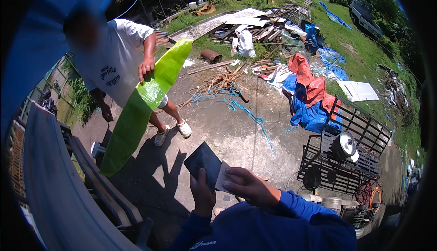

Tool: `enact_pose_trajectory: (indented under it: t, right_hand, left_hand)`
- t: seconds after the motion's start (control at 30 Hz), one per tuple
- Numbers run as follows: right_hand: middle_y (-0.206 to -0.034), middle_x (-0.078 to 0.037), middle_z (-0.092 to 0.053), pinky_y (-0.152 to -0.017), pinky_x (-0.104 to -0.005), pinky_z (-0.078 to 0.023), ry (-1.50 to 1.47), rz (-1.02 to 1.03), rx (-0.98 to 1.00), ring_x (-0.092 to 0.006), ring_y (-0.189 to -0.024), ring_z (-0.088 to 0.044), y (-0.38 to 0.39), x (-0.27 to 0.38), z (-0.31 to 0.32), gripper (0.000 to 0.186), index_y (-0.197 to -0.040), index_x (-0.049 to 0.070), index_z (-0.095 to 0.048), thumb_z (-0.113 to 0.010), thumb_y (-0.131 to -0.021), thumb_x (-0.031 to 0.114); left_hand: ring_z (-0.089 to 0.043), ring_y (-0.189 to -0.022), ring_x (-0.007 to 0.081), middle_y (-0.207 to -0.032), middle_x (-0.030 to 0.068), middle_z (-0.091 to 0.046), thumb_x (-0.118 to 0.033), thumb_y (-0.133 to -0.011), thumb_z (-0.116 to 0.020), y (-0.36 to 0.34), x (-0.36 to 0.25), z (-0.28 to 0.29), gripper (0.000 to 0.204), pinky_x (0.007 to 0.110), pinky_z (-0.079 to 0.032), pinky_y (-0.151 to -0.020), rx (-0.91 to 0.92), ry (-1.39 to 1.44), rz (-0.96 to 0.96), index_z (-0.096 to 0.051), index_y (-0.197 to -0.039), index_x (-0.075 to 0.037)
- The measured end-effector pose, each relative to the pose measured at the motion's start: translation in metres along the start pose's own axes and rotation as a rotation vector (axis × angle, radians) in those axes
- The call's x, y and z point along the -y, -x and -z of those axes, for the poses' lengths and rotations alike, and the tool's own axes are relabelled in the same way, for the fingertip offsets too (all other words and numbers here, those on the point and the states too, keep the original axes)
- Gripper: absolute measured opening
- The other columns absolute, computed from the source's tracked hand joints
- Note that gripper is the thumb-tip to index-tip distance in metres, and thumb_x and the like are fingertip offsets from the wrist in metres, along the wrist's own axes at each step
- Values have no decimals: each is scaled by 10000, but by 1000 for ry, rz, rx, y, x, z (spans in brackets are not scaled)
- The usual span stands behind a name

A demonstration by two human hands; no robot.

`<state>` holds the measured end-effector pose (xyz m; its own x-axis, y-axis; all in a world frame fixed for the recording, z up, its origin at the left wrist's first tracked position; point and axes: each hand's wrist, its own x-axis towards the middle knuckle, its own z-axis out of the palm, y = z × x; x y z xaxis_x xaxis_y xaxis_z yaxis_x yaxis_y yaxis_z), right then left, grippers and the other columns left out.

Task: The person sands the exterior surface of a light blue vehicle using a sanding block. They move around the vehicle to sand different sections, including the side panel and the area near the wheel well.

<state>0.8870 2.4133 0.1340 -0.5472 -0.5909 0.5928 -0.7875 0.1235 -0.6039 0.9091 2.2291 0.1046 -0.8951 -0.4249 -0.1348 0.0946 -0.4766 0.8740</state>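
Observation:
My left hand [203, 193] grips the lower corner of a dark, flat, rectangular panel [203, 162], with the thumb on its face. Against the panel's right side is a thin pale flat piece [221, 178], pinched by my right hand [251, 186]. Whether the two pieces are joined cannot be made out. Both forearms are in blue sleeves. Ahead on the left stands a person in a white shirt [107, 62], one hand on a long green banana leaf [144, 101] that hangs down at a slant, apart from my hands.
Coiled rope [217, 88] and blue cord [248, 111] lie on the concrete. A black metal rack [334, 158] with a silver-lidded pot [344, 145] stands at right. Behind are red and blue tarps [312, 101] and scrap wood [259, 26]. Long beams [98, 183] line the left.

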Motion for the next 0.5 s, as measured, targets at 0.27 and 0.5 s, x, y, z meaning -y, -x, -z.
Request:
enact_pose_trajectory:
  t: [0.27, 0.5]
  right_hand:
    - [-1322, -190, -517, -1037, -434, -439, 208, -88, 133, -387, -1219, -525, 48, -30, 0, 595, -1448, 258, -478, -548, -895, 50]
    - [-1204, -153, -587, -897, -394, -491, 154, -492, 105, -340, -1094, -595, 107, -53, 17, 395, -1275, 113, -555, -596, -893, 21]
  left_hand:
    - [-602, -1135, 237, -1258, 108, -585, -91, -995, -505, 22, 13, -2, 365, 378, -511, -956, -36, 140, 231, -470, -1351, -20]
    - [-584, -1174, 215, -1287, 127, -574, -289, -1054, -498, 25, -26, 10, 413, 328, -483, -983, 207, -401, -147, -471, -1358, -11]
